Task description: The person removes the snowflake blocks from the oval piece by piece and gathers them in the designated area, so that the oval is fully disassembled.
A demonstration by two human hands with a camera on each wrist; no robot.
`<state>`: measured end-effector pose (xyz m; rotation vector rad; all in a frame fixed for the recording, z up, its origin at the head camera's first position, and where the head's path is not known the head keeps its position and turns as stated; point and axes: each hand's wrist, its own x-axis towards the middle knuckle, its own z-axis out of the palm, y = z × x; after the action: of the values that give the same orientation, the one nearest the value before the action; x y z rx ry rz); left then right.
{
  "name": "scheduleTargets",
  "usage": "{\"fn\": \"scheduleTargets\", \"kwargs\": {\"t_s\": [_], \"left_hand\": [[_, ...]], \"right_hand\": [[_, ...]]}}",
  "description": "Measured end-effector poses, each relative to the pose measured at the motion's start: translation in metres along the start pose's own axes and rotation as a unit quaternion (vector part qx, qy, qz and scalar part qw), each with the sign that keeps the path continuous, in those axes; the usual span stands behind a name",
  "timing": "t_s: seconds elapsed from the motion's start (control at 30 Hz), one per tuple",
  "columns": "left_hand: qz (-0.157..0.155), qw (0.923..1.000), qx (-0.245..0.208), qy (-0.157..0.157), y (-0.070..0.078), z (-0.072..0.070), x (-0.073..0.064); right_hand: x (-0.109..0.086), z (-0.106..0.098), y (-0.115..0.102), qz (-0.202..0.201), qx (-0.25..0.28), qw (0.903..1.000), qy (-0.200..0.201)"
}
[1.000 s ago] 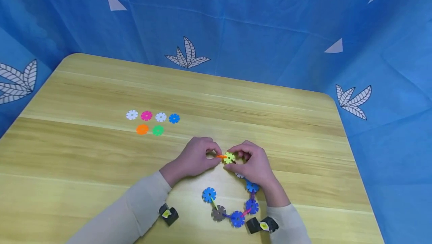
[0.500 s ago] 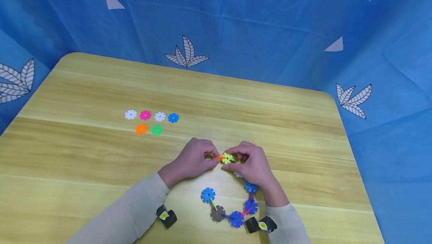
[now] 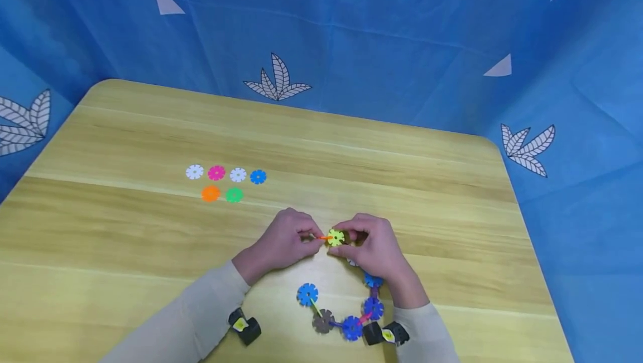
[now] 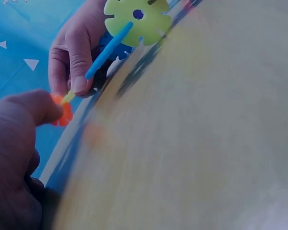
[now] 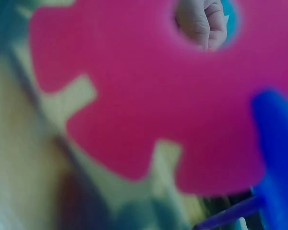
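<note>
My fingers (image 4: pixel 41 105) pinch: left hand (image 3: pixel 283 243) on the orange disc (image 3: pixel 325 238), right hand (image 3: pixel 373 244) on the yellow disc (image 3: pixel 338 240), probably to keep their slots crossed; the chain (image 3: pixel 373 308) curves toward me on the table (image 3: pixel 432 195).

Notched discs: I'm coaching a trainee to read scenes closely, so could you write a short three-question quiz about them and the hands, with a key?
1. How many loose discs lie in the two rows?
2. True or false: the right hand holds the yellow disc.
3. Fill in the colour: the left hand pinches the ___ disc.

Key:
1. Six.
2. True.
3. Orange: the orange disc.
</note>
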<state>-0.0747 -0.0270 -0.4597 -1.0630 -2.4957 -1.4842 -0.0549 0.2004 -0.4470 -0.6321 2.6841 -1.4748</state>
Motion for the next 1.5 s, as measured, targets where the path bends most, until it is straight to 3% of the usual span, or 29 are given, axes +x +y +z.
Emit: {"fn": "scheduleTargets", "kwargs": {"t_s": [0.23, 0.4, 0.73, 0.97, 1.23, 1.5], "left_hand": [[-0.010, 0.9974, -0.022, 0.068, -0.004, -0.009, -0.010], [-0.021, 0.9972, -0.022, 0.068, -0.005, -0.010, -0.011], [-0.053, 0.9945, -0.028, 0.086, -0.003, -0.011, -0.010], [-0.096, 0.9914, 0.027, 0.085, -0.001, -0.018, -0.004], [-0.171, 0.9750, 0.091, 0.109, -0.011, -0.032, 0.003], [-0.256, 0.9525, 0.104, 0.128, -0.016, -0.048, 0.008]], "right_hand": [[-0.003, -0.008, 0.007, 0.016, 0.007, 0.9996, 0.024], [-0.004, -0.007, 0.006, 0.025, 0.007, 0.9997, 0.001], [-0.003, -0.004, 0.004, 0.050, 0.011, 0.9986, 0.009], [-0.003, -0.002, 0.004, 0.052, 0.009, 0.9985, 0.015], [-0.003, 0.000, 0.005, 0.061, 0.009, 0.9979, 0.019], [-0.003, 0.001, 0.003, 0.060, 0.008, 0.9980, 0.020]]}}
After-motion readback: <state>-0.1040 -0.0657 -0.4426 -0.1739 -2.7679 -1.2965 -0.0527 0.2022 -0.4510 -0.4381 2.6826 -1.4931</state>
